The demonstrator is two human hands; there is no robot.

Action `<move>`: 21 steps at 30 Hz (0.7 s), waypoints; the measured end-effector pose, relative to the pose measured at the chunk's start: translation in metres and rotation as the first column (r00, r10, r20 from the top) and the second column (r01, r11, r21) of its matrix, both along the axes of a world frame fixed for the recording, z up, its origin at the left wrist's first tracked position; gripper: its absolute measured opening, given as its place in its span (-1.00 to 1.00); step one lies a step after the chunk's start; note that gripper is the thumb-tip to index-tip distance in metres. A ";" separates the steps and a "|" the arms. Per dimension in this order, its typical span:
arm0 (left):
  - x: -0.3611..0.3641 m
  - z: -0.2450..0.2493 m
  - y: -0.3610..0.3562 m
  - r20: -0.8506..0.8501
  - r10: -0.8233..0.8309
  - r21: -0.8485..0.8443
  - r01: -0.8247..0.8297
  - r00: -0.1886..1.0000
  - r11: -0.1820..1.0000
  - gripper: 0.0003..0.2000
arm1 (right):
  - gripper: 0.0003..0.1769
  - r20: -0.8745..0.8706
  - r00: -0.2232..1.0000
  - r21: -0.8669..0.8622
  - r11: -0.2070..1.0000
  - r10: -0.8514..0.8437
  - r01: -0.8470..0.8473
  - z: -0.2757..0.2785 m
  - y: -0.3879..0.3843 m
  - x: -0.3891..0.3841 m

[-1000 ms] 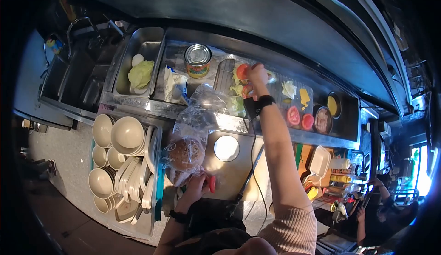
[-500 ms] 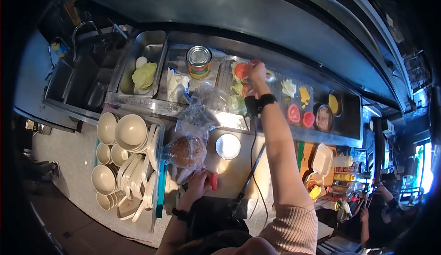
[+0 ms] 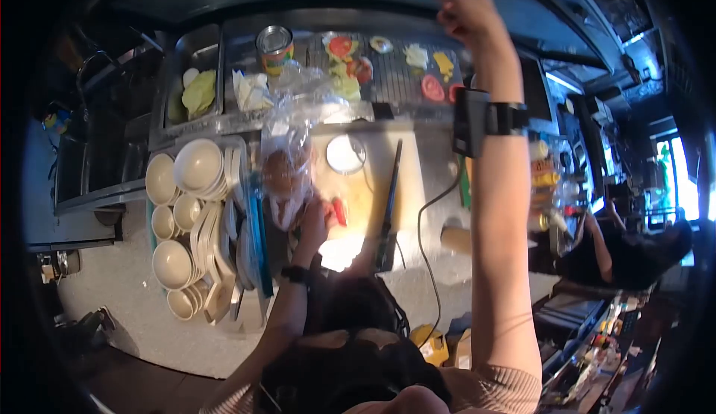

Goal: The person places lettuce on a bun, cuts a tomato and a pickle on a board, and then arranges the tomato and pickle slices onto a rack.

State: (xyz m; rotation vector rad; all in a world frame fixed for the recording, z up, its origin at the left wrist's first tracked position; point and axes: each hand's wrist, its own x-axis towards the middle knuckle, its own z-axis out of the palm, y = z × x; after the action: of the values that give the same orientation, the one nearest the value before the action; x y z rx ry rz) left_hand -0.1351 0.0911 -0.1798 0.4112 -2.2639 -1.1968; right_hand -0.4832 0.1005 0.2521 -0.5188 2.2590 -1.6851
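Note:
My left hand (image 3: 315, 220) is low over the cutting board (image 3: 365, 224), its fingers closed around a red piece (image 3: 339, 211) that resembles tomato. Beside it lies a clear plastic bag (image 3: 287, 134) with a round brown bun (image 3: 280, 172) inside. Raised high at the upper right, my right hand (image 3: 471, 17) is blurred by motion, fingers bent, in front of the steel hood. Below it are tomato slices (image 3: 432, 88) and yellow cheese-like pieces (image 3: 443, 64). A white round dish (image 3: 345, 154) and a long dark stick-like thing (image 3: 391, 190) overlap the board.
Stacked cream bowls (image 3: 200, 166) and lids fill a bin at the left. Behind are a tin can (image 3: 274, 47), crumpled white paper (image 3: 252, 89) and a steel pan with lettuce (image 3: 199, 93). More lettuce and tomato lie farther back. Another person (image 3: 626, 246) stands at the right.
My right hand has left the lettuce and tomato and swung up and right. My left hand stays by the bag with the red piece. The whole view has shifted.

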 end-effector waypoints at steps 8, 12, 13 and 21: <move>-0.006 0.016 0.004 -0.018 -0.009 -0.004 0.009 1.000 1.000 -0.76 | -0.77 -0.494 0.865 0.472 0.862 0.085 0.185 -0.148 0.155 0.220; -0.006 0.014 0.002 -0.020 -0.003 -0.048 0.002 1.000 0.999 -0.74 | -0.36 -0.168 0.980 0.792 0.607 0.104 0.072 -0.295 0.200 0.287; -0.003 0.015 0.001 0.013 -0.008 -0.062 0.009 1.000 0.998 -0.74 | -0.30 -0.140 0.986 0.773 0.632 0.094 0.050 -0.306 0.199 0.297; 0.003 0.015 0.004 0.091 0.004 -0.131 0.008 0.996 0.991 -0.68 | -0.24 -0.019 0.987 0.576 0.805 -0.158 0.140 -0.330 0.195 0.312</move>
State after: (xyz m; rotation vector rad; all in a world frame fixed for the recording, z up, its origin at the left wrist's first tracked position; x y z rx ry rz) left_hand -0.1322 0.0949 -0.1644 0.4199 -2.4051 -1.0414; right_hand -0.1710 0.2957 -0.0776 -0.1689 2.6694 -0.9500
